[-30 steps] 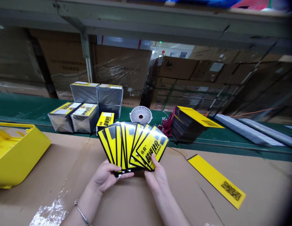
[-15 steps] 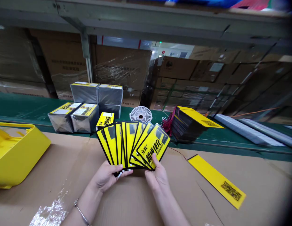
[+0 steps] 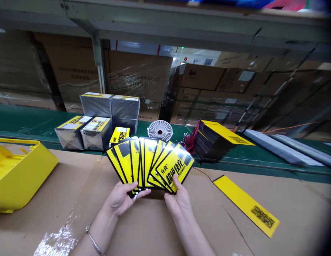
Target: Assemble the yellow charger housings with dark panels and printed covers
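Several yellow cards with black edges (image 3: 148, 160) are spread in a fan between my two hands, above the cardboard-covered bench. My left hand (image 3: 123, 199) is closed on their lower left corners, thumb in front and fingers behind. At the lower right, my right hand (image 3: 178, 197) pinches the front card, its thumb lying on the printed black characters. Each card shows a greyish window near its top. Right of the hands a long yellow panel with a QR code (image 3: 246, 205) lies flat on the cardboard (image 3: 208, 213).
A yellow plastic housing (image 3: 23, 177) stands at the left. Along the green surface (image 3: 48, 113) are wrapped card stacks (image 3: 96, 131), a small yellow stack (image 3: 119, 134), a white round fan (image 3: 160, 130), a pile of panels with red wires (image 3: 215, 142) and grey bars (image 3: 277, 145). Cartons (image 3: 133, 78) rise behind.
The fan of cards has spread slightly wider and tilted, its left cards shifting left and catching more light. Both hands keep their hold in nearly the same place.
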A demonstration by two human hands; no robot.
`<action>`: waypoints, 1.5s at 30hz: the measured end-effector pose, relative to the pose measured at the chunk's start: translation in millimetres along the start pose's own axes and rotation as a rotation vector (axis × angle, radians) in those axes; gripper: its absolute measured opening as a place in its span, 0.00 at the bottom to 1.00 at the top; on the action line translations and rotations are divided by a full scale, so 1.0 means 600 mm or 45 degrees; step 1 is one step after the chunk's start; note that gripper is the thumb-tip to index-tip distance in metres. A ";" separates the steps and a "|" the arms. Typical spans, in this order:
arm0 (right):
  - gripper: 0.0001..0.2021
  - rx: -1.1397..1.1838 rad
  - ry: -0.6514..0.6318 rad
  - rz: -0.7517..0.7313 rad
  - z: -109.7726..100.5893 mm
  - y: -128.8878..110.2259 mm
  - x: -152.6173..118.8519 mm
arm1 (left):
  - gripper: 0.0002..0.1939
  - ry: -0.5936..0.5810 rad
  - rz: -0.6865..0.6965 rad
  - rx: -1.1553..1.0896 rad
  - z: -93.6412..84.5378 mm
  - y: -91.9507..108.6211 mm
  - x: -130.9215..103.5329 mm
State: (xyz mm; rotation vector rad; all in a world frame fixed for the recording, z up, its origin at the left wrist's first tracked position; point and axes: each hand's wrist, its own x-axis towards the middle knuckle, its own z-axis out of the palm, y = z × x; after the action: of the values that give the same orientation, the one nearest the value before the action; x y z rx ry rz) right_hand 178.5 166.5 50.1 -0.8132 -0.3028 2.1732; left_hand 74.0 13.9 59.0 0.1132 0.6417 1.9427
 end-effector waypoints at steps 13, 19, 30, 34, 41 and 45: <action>0.16 -0.027 0.001 -0.001 -0.001 0.002 -0.001 | 0.23 0.000 0.003 0.123 -0.003 -0.002 0.002; 0.17 -0.041 -0.012 -0.025 0.001 0.002 -0.003 | 0.23 0.019 0.015 0.142 -0.002 -0.004 0.002; 0.17 -0.047 -0.029 -0.061 -0.004 0.008 -0.002 | 0.26 -0.005 0.111 0.039 0.001 -0.007 0.004; 0.17 -0.028 0.020 -0.028 -0.007 0.021 -0.007 | 0.30 0.060 0.155 0.006 0.004 -0.015 0.006; 0.19 -0.066 0.007 -0.004 -0.006 0.029 -0.010 | 0.36 0.141 0.266 0.013 0.003 -0.017 0.010; 0.20 -0.091 -0.027 -0.019 -0.005 0.029 -0.013 | 0.35 0.138 0.276 0.054 -0.002 -0.015 0.007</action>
State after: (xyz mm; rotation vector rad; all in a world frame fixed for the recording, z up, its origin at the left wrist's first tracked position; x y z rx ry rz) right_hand 174.0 149.1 43.4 -0.8249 -0.3982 2.1685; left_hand 79.0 20.0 52.9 0.1081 0.7684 2.1555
